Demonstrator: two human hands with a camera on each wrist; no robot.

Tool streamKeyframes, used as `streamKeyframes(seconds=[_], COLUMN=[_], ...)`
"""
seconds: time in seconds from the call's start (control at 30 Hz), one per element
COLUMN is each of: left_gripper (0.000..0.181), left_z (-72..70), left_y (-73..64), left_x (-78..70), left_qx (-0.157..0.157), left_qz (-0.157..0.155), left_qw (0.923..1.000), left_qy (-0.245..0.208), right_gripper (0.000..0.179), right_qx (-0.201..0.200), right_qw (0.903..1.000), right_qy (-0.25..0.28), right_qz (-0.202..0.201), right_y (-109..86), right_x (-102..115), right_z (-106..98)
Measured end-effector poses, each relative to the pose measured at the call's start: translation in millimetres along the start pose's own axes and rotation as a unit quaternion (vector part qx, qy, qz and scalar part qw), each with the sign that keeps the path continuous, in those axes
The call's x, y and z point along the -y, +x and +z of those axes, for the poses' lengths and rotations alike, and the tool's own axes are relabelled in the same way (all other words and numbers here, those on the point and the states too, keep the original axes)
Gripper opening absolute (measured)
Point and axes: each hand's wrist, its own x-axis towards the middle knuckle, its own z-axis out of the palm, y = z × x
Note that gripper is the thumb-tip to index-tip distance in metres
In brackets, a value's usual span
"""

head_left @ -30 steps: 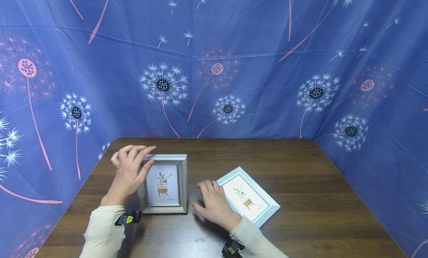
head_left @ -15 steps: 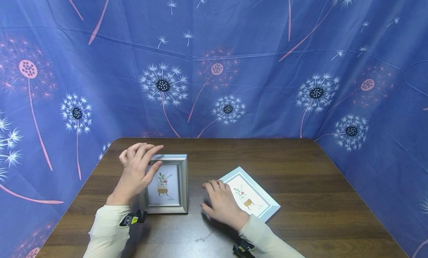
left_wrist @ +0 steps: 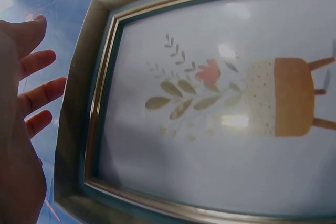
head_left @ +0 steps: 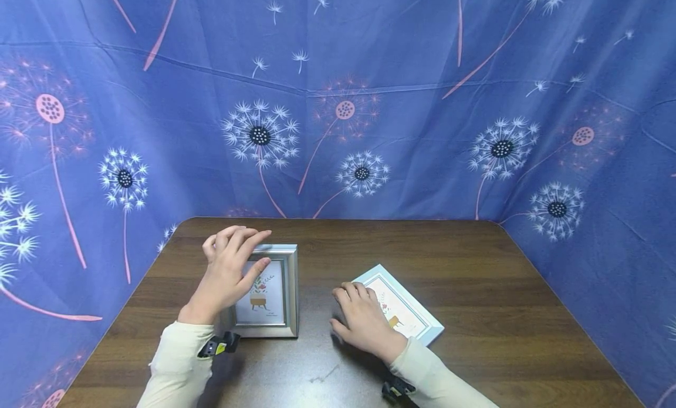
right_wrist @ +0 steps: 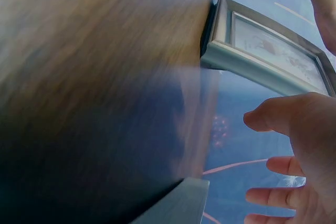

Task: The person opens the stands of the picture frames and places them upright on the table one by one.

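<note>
A silver picture frame (head_left: 292,296) stands upright left of centre, its print showing a potted plant with leaves and a red flower. My left hand (head_left: 227,273) hovers by its top left corner, fingers loosely extended. In the left wrist view the left hand (left_wrist: 23,114) is beside the frame's top edge and grips nothing. To the right, a pale blue picture frame (head_left: 409,296) with a similar print lies tilted on the table. Over its left corner is my right hand (head_left: 367,323), fingers relaxed and partly covering the print; in the right wrist view the right hand (right_wrist: 310,150) holds nothing.
Both frames are on a dark brown wooden table (head_left: 502,314). A blue cloth (head_left: 422,132) printed with dandelions hangs behind it and along both sides. Each wrist wears a black strap, such as the left strap (head_left: 219,344).
Both hands have drifted to the right, the left one across the silver frame's top, the right one further over the pale blue frame. Neither frame has moved.
</note>
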Motion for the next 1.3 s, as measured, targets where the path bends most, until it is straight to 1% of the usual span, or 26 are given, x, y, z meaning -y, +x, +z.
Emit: streamKeyframes(seconds=[0.23, 0.43, 0.67, 0.83, 0.93, 1.13, 1.3], left_gripper=[0.055, 0.055, 0.057, 0.057, 0.057, 0.058, 0.059], left_z=[3.2, 9.4, 17.0, 21.5, 23.7, 27.3, 31.8], left_y=[3.9, 9.1, 10.9, 12.5, 14.4, 18.0, 20.3], left_x=[-6.6, -11.6, -18.4, -22.0, -24.8, -32.7, -39.8], left_qx=[0.016, 0.026, 0.047, 0.048, 0.048, 0.059, 0.06], left_qz=[0.01, 0.023, 0.037, 0.046, 0.053, 0.067, 0.082], left_qw=[0.9998, 0.9994, 0.9982, 0.9977, 0.9974, 0.996, 0.9949], left_qy=[-0.001, -0.003, -0.008, -0.008, -0.007, -0.003, 0.002], right_gripper=[0.05, 0.049, 0.047, 0.046, 0.046, 0.048, 0.049], right_qx=[-0.002, -0.008, 0.005, 0.009, -0.001, -0.035, -0.035], right_qw=[0.9999, 0.9998, 0.9993, 0.9985, 0.9985, 0.9977, 0.997], right_qy=[-0.014, -0.018, -0.011, -0.013, -0.02, -0.033, -0.026], right_qz=[0.003, 0.009, 0.036, 0.052, 0.051, 0.048, 0.064], right_y=[-5.1, -8.6, -14.6, -17.3, -18.6, -20.0, -19.8], right_x=[-12.6, -22.5, -31.8, -36.1, -38.5, -43.3, -46.9], right_z=[-1.8, -3.8, -4.1, -5.3, -6.4, -7.8, -9.6])
